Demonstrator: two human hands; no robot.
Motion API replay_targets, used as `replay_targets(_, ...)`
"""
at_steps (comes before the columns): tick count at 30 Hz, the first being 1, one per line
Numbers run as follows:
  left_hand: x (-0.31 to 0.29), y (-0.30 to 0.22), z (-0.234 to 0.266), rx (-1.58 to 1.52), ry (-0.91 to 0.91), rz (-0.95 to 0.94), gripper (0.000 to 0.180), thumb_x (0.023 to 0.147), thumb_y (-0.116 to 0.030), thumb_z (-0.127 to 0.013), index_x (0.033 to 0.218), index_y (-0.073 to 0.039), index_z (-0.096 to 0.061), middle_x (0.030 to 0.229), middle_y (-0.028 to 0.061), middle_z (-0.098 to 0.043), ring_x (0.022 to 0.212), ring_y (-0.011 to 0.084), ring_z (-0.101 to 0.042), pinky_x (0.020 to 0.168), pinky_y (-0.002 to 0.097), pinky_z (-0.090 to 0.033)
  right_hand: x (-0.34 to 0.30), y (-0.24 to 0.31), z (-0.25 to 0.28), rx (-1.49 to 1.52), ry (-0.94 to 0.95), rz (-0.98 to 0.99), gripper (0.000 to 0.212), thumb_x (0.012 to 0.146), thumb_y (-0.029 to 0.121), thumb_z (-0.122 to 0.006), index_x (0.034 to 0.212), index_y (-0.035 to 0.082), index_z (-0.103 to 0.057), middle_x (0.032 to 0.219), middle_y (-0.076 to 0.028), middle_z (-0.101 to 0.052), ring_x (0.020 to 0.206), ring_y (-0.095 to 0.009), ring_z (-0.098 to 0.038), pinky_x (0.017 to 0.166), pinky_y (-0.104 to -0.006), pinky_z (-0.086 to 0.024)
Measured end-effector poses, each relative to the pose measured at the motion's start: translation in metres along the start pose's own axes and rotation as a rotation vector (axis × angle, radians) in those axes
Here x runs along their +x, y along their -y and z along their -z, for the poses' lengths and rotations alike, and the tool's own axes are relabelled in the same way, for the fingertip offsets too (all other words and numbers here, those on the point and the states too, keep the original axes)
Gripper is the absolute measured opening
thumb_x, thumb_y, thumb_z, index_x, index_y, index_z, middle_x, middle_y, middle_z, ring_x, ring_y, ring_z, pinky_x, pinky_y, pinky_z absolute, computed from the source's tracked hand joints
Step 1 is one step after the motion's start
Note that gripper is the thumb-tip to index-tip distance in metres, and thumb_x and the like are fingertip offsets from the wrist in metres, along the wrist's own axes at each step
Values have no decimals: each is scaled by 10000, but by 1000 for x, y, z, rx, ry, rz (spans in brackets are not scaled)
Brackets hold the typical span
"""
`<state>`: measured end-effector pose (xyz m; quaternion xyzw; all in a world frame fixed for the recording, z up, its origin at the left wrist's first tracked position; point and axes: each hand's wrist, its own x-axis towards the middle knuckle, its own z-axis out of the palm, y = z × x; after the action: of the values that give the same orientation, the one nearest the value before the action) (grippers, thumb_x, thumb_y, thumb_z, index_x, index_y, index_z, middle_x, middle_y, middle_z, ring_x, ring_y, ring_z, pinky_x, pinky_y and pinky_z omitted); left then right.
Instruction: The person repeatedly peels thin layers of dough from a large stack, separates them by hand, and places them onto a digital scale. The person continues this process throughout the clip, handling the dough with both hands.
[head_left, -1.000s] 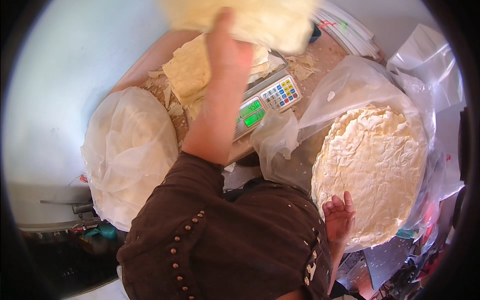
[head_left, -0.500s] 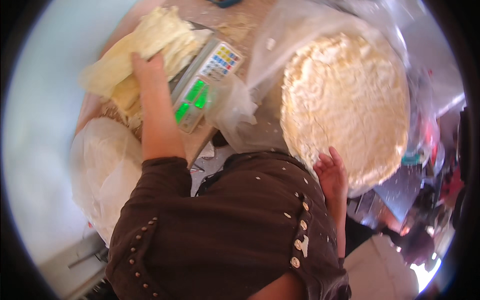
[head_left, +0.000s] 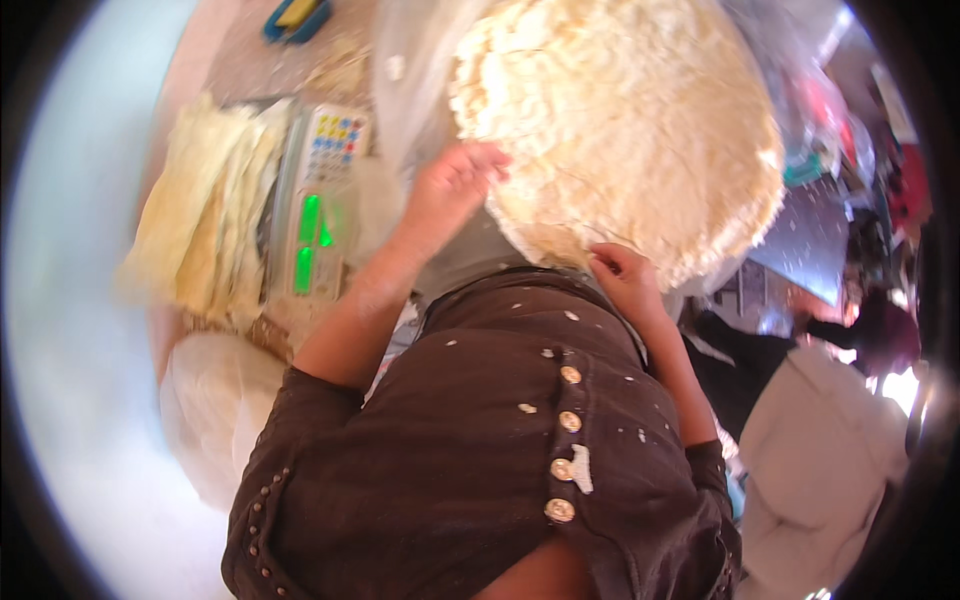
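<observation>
A wide, round stack of thin, cream-coloured flatbread [head_left: 630,130] stands in front of me, its surface wrinkled and floury. At its left edge is my left hand [head_left: 458,185], fingers bent and blurred, so its grip is unclear. My right hand [head_left: 628,280] is at the stack's near edge, thumb and fingers pinched on the rim of the bread. Folded sheets of flatbread [head_left: 210,210] lie on a digital scale [head_left: 320,180] to the left, with neither hand on them. The scale has coloured keys and green lit displays.
Clear plastic sheeting [head_left: 405,75] surrounds the stack's left side. A blue container [head_left: 296,22] sits at the far left of the table. Below the scale is a whitish plastic bag [head_left: 215,410]. Another person in dark clothing [head_left: 745,365] is at the right, beside a beige covered shape [head_left: 815,460].
My left hand has left the folded sheets on the scale and moved right to the stack. The right hand's fingers have closed at the stack's near edge. The whole view has shifted.
</observation>
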<state>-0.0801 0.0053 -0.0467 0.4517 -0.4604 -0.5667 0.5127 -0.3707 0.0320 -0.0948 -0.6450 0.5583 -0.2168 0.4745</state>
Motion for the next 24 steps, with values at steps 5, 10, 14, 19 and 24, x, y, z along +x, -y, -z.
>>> replay_targets(5,28,17,-79,365,480,51,325,848,-118,-628,1144,2,-568,1098,109,-627,996,163,-604,876,293,-469,-22,-16,24,-49,-324,-3,212,815,130,-642,1009,46,-651,890,-93,-664,737,-186,-636,663,-297,-499)
replay_targets(10,55,46,-137,843,678,-231,422,798,-221,-664,1152,-10,-572,1028,140,-629,974,257,-605,894,370,-470,-39,-40,53,-92,-629,-99,256,831,88,-615,1079,31,-623,1024,-117,-642,847,-197,-624,693,-290,-506)
replay_targets(14,67,81,-186,1033,665,-695,571,702,-317,-730,1167,-44,-543,1240,150,-508,1165,307,-464,995,399,-387,-47,-59,50,72,-669,-136,322,847,75,-597,1161,7,-575,1071,-117,-636,879,-175,-614,736,-282,-501)
replay_targets(19,69,106,-217,1078,583,-715,626,653,-307,-750,1184,-60,-527,1303,135,-454,1238,310,-376,1038,419,-323,-48,-74,38,519,-631,-168,435,883,33,-538,1306,-13,-447,1192,-116,-586,1017,-141,-558,882,-269,-442)
replay_targets(24,79,114,-226,987,539,-580,402,692,-225,-705,1063,-101,-609,1283,97,-508,1220,301,-413,1018,433,-338,-43,-74,40,579,-673,-94,436,871,42,-552,1296,-4,-470,1152,-88,-609,967,-110,-565,825,-246,-458)
